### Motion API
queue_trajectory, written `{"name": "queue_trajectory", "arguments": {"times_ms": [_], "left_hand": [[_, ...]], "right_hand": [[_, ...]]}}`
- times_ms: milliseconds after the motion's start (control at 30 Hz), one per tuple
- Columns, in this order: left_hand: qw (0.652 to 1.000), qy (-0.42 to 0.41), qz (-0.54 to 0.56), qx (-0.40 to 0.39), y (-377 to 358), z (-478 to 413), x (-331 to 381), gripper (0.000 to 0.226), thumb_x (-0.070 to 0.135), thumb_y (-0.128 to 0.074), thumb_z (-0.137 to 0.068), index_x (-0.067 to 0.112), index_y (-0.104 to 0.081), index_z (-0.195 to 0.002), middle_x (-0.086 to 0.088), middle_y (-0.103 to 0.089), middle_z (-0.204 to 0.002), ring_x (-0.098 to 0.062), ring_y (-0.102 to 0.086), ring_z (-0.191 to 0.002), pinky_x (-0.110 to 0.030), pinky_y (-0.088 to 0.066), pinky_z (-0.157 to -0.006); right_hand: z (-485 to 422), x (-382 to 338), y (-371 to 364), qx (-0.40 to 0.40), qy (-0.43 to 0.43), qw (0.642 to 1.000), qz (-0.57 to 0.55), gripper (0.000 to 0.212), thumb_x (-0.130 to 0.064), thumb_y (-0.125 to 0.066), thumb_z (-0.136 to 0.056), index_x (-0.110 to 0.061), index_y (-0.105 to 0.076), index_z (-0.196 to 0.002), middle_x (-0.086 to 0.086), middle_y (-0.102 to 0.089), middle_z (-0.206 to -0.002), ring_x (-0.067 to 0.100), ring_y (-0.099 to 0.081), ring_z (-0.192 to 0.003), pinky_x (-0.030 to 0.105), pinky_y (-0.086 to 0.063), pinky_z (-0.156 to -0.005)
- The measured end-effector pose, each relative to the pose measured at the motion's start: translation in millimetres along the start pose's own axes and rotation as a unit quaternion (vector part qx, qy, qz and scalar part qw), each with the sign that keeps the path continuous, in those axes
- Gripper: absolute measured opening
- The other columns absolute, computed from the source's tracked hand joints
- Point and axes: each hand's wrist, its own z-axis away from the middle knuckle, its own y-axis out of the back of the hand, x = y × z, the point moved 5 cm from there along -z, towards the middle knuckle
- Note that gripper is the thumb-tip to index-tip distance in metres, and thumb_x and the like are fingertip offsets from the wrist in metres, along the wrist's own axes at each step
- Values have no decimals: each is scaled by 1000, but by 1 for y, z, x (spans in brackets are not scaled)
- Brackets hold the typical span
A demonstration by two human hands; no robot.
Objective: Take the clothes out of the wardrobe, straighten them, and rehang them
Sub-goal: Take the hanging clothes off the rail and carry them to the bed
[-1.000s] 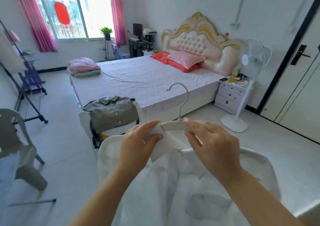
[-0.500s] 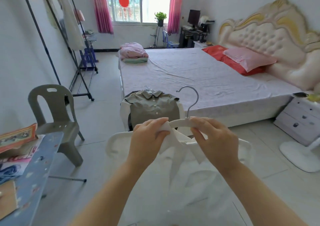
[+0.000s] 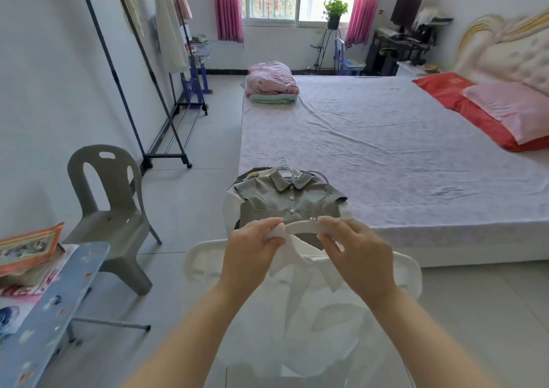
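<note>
At far left, against the wall, stands the clothes rack (image 3: 166, 156) holding pale garments, with a grey chair (image 3: 110, 218) in front of it. Nearer the middle, the left hand (image 3: 252, 257) pinches the collar of a white shirt (image 3: 315, 313) against the left end of a white hanger (image 3: 300, 227). The right hand (image 3: 359, 259) grips the hanger's right end. The hanger's long axis runs side to side between the hands, and the shirt hangs below them. Behind it a grey-green shirt (image 3: 285, 206) lies on a pile at the foot of the bed (image 3: 386, 149). Rehanging likely means a swing up and left toward the rack, and the left hand is nearer it.
</note>
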Motion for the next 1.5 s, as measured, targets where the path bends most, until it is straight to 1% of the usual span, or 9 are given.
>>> {"name": "queue_trajectory", "arguments": {"times_ms": [233, 400, 667, 867, 1033, 1133, 1200, 1333, 1500], "left_hand": [[1000, 22, 15, -13, -62, -119, -53, 31, 5, -71, -76, 13, -70, -105, -1, -70, -101, -17, -63, -92, -20, -42, -81], [998, 46, 23, -30, -97, -212, -92, 30, 5, -71, -76, 11, -69, -105, -4, -70, -103, -19, -63, -95, -17, -40, -81], [993, 102, 13, -61, -144, -332, -136, 29, 9, -68, -79, 15, -69, -107, -1, -69, -105, -18, -61, -100, -34, -44, -90], [988, 142, -32, -58, -181, -411, -177, 31, 8, -68, -78, 16, -69, -107, 1, -68, -109, -17, -60, -102, -16, -37, -83], [980, 164, -89, -67, -216, -471, -216, 30, 8, -64, -82, 16, -67, -111, -1, -68, -110, -20, -58, -104, -15, -34, -79], [969, 178, -138, -98, -232, -491, -242, 39, 8, -60, -84, 18, -59, -122, 2, -61, -122, -18, -51, -115, -21, -33, -90], [959, 201, -150, -132, -240, -493, -257, 42, 9, -59, -85, 17, -55, -126, 2, -56, -128, -17, -47, -121, -25, -32, -96], [937, 234, -187, -181, -252, -494, -275, 43, 16, -57, -88, 19, -50, -131, 2, -50, -134, -16, -41, -126, -30, -31, -104], [925, 226, -217, -217, -264, -507, -275, 44, 22, -53, -91, 20, -46, -134, 3, -48, -137, -16, -39, -128, -33, -32, -103]], "right_hand": [[-66, 69, -107, -48, -25, 998, -13, 21, -18, -74, -67, -23, -74, -88, -6, -71, -78, 19, -67, -62, 24, -50, -44], [-121, 111, -189, -91, -52, 994, -32, 31, -9, -85, -61, -23, -74, -87, -6, -71, -79, 16, -67, -64, 24, -50, -45], [-191, 177, -298, -136, -97, 983, -70, 38, -11, -87, -56, -24, -72, -88, -8, -70, -80, 15, -66, -63, 17, -42, -53], [-233, 223, -390, -196, -109, 969, -101, 34, -13, -84, -59, -26, -71, -88, -6, -70, -79, 19, -66, -61, 22, -44, -51], [-253, 265, -479, -292, -152, 938, -107, 24, -22, -70, -77, -27, -68, -101, -6, -69, -96, 24, -65, -80, 25, -38, -58], [-254, 282, -537, -403, -173, 896, -68, 35, -29, -57, -87, -31, -53, -122, -8, -58, -117, 21, -57, -102, 28, -37, -65], [-249, 289, -564, -456, -190, 866, -81, 40, -30, -57, -89, -27, -47, -127, -5, -53, -124, 20, -51, -111, 32, -41, -73], [-233, 301, -581, -496, -207, 838, -94, 36, -25, -55, -89, -24, -51, -125, -1, -52, -126, 21, -51, -110, 33, -44, -80], [-220, 314, -575, -521, -203, 824, -88, 38, -23, -52, -89, -21, -49, -127, -1, -52, -125, 21, -45, -115, 34, -44, -87]]}}
